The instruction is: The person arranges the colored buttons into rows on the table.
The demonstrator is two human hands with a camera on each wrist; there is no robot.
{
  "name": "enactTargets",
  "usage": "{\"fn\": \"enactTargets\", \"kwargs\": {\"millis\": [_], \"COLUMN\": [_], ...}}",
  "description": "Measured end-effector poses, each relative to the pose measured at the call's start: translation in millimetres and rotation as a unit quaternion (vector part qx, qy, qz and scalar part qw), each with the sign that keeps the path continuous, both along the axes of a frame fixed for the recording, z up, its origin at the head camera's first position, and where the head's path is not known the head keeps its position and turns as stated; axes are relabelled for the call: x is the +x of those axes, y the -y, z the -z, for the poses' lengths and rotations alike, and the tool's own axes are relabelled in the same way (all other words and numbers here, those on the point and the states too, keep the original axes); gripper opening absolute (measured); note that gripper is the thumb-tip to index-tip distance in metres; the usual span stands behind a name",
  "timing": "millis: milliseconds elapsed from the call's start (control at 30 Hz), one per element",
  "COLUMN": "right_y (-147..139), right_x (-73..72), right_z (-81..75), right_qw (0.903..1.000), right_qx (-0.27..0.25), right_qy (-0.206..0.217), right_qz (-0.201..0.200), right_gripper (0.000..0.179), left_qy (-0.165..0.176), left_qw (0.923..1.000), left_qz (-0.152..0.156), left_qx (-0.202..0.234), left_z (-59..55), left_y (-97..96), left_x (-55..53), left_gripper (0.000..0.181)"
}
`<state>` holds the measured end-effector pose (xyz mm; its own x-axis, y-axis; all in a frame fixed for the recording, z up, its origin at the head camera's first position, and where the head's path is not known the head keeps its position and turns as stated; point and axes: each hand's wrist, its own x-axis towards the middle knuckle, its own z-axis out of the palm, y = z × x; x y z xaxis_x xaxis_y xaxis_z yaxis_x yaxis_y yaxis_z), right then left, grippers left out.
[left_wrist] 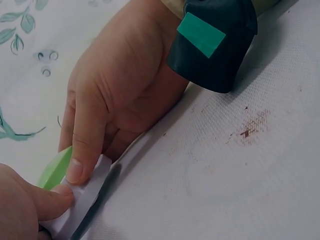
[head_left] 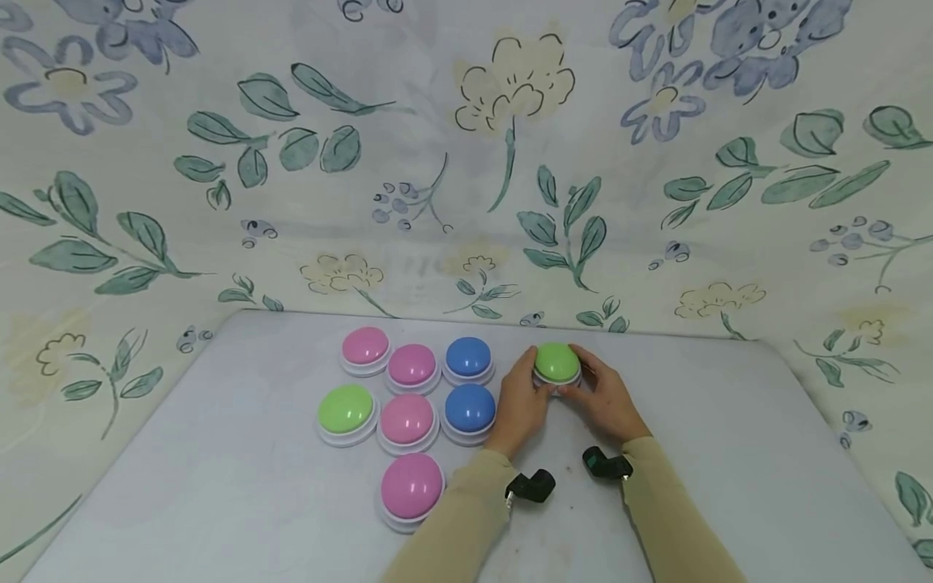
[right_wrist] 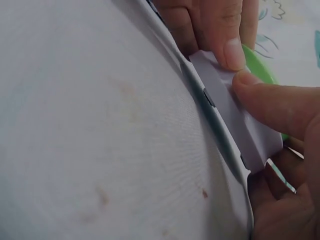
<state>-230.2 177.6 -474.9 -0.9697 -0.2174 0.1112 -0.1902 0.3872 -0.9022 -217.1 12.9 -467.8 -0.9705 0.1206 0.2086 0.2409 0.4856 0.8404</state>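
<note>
Right of the far blue button (head_left: 469, 356), the held green button (head_left: 557, 362) sits near the back edge of the white table (head_left: 240, 486). Its dome faces up over a white base; it is round, its base-to-dome axis about upright. Whether the base touches the table is hard to judge in the slanted wrist views. The left hand (head_left: 521, 403) and right hand (head_left: 607, 402) grip it from either side, fingers spread only to its width, thumbs meeting at the near rim. Left of the far blue button lie four pink buttons (head_left: 406, 419) and another green one; nearer the person, brown marks (left_wrist: 248, 131) speckle the table. Behind rises a floral backdrop (head_left: 415, 275).
</note>
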Motion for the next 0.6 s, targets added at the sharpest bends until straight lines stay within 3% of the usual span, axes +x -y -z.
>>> {"fn": "enactTargets", "kwargs": {"millis": [600], "right_y": [1.5], "right_x": [-2.5], "right_z": [2.2], "right_qw": [0.9989], "right_qx": [0.041], "right_qy": [0.017], "right_qz": [0.018], "right_gripper": [0.079], "left_qy": [0.005], "left_qw": [1.0], "left_qz": [0.007], "left_qx": [0.002], "left_z": [0.9], "left_y": [0.9], "left_x": [-1.9], "left_gripper": [0.064]}}
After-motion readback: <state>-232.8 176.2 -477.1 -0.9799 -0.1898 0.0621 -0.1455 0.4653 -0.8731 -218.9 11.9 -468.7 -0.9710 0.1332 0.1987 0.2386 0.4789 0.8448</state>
